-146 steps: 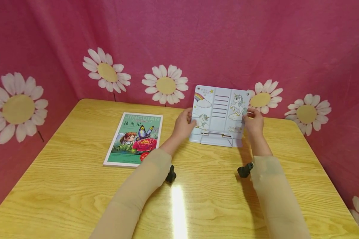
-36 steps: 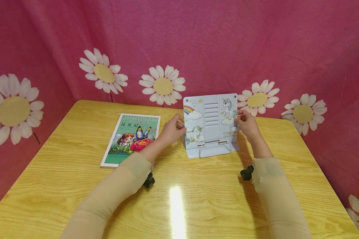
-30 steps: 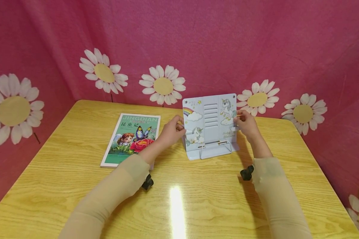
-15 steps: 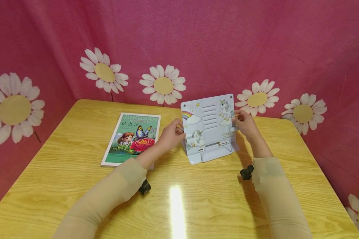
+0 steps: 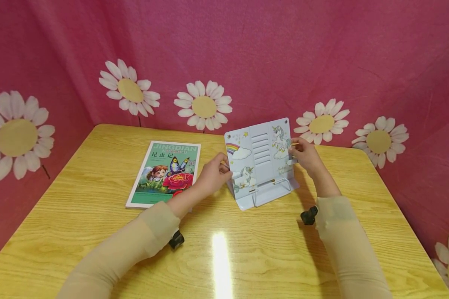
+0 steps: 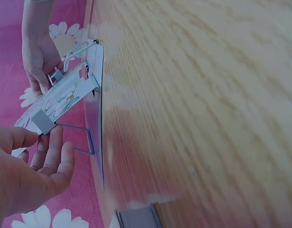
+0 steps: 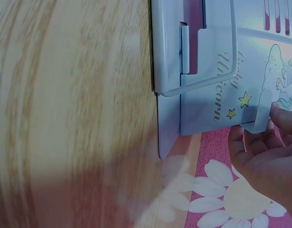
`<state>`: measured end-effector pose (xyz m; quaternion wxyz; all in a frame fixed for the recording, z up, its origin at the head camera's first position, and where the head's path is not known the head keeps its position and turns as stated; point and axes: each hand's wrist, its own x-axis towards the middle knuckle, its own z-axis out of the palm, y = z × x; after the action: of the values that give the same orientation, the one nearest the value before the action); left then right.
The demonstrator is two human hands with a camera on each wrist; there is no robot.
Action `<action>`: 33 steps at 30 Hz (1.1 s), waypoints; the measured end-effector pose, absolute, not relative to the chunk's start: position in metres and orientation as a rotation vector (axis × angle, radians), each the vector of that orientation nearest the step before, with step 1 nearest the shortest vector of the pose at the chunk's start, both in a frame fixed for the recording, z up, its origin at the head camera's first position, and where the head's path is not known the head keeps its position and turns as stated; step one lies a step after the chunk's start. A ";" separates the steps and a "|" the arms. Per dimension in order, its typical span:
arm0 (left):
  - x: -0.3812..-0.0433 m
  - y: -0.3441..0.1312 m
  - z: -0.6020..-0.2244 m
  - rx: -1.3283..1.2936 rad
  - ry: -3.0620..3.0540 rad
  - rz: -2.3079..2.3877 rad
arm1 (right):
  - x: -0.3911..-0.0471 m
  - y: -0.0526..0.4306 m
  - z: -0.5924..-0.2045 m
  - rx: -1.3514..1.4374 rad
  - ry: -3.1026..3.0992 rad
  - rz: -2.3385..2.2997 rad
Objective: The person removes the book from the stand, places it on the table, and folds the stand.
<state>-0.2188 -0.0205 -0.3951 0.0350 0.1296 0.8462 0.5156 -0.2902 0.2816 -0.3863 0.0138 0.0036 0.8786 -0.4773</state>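
A white book stand [image 5: 262, 167] printed with unicorns, a rainbow and clouds stands tilted back on the table, its wire page rest [image 5: 272, 192] in front. My left hand [image 5: 214, 175] pinches its left edge near a small side tab [image 6: 43, 122], thumb in front and fingers behind. On the opposite edge my right hand [image 5: 307, 157] grips the panel; in the right wrist view the thumb lies by another side tab [image 7: 262, 110] and the fingers curl behind. To the left lies a green-covered book [image 5: 164, 174] with a butterfly and a girl, partly behind my left forearm.
The wooden table [image 5: 247, 249] meets a pink curtain [image 5: 247, 50] with white daisies at the back and sides. A small black camera [image 5: 309, 216] sits at the right wrist and another [image 5: 177, 239] at the left. A bright light reflection crosses the table front.
The stand has come forward and left from the back, then turned, its left side swinging nearer to me. My left hand moved nearer with it; my right hand shifted slightly left. The book stayed.
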 end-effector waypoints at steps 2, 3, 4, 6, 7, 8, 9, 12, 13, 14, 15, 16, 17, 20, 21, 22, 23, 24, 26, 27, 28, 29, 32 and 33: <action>-0.218 -0.020 -0.395 0.399 2.605 1.589 | -0.290 0.281 -0.386 0.013 2.727 -1.487; -0.217 -0.020 -0.395 0.396 2.610 1.587 | -0.291 0.281 -0.386 0.013 2.722 -1.490; -0.216 -0.020 -0.395 0.395 2.614 1.584 | -0.291 0.281 -0.386 0.011 2.719 -1.490; -0.214 -0.020 -0.395 0.389 2.620 1.578 | -0.291 0.281 -0.386 0.000 2.721 -1.486; -0.214 -0.020 -0.395 0.387 2.621 1.576 | -0.290 0.281 -0.386 -0.009 2.723 -1.488; -0.213 -0.020 -0.394 0.386 2.619 1.577 | -0.290 0.281 -0.385 -0.020 2.725 -1.487; -0.212 -0.019 -0.394 0.387 2.621 1.577 | -0.290 0.281 -0.385 -0.023 2.729 -1.484; -0.212 -0.019 -0.395 0.396 2.602 1.588 | -0.287 0.280 -0.384 -0.018 2.748 -1.478; -0.212 -0.019 -0.395 0.397 2.596 1.585 | -0.287 0.280 -0.384 -0.003 2.752 -1.479; -0.213 -0.019 -0.395 0.401 2.589 1.582 | -0.286 0.279 -0.383 0.011 2.757 -1.484; -0.214 -0.020 -0.394 0.405 2.583 1.574 | -0.285 0.279 -0.383 0.025 2.764 -1.490; -0.214 -0.020 -0.394 0.409 2.577 1.566 | -0.284 0.278 -0.383 0.038 2.770 -1.496; -0.215 -0.021 -0.393 0.414 2.578 1.557 | -0.283 0.277 -0.382 0.048 2.782 -1.494; -0.218 -0.024 -0.389 0.426 2.602 1.541 | -0.280 0.274 -0.381 0.069 2.807 -1.491; -0.218 -0.025 -0.388 0.427 2.611 1.540 | -0.279 0.273 -0.380 0.077 2.820 -1.486; -0.219 -0.026 -0.386 0.426 2.621 1.538 | -0.278 0.271 -0.379 0.086 2.829 -1.484; -0.220 -0.027 -0.384 0.427 2.631 1.541 | -0.277 0.269 -0.378 0.087 2.841 -1.484; -0.221 -0.028 -0.383 0.428 2.632 1.546 | -0.276 0.266 -0.377 0.082 2.850 -1.493; -0.222 -0.030 -0.379 0.447 2.631 1.556 | -0.273 0.261 -0.374 0.074 2.867 -1.506; -0.222 -0.031 -0.377 0.458 2.630 1.565 | -0.271 0.259 -0.373 0.069 2.873 -1.511; -0.223 -0.032 -0.375 0.468 2.630 1.576 | -0.269 0.257 -0.372 0.063 2.878 -1.510; -0.223 -0.033 -0.374 0.479 2.628 1.592 | -0.268 0.255 -0.372 0.062 2.884 -1.502; -0.226 -0.037 -0.368 0.490 2.619 1.631 | -0.264 0.250 -0.373 0.079 2.901 -1.462; -0.227 -0.038 -0.366 0.488 2.622 1.636 | -0.263 0.249 -0.375 0.084 2.910 -1.449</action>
<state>-0.2272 -0.0379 -0.3663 0.0064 0.1559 0.8380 0.5229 -0.2632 0.2493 -0.3746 -0.0549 0.0257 0.8936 -0.4448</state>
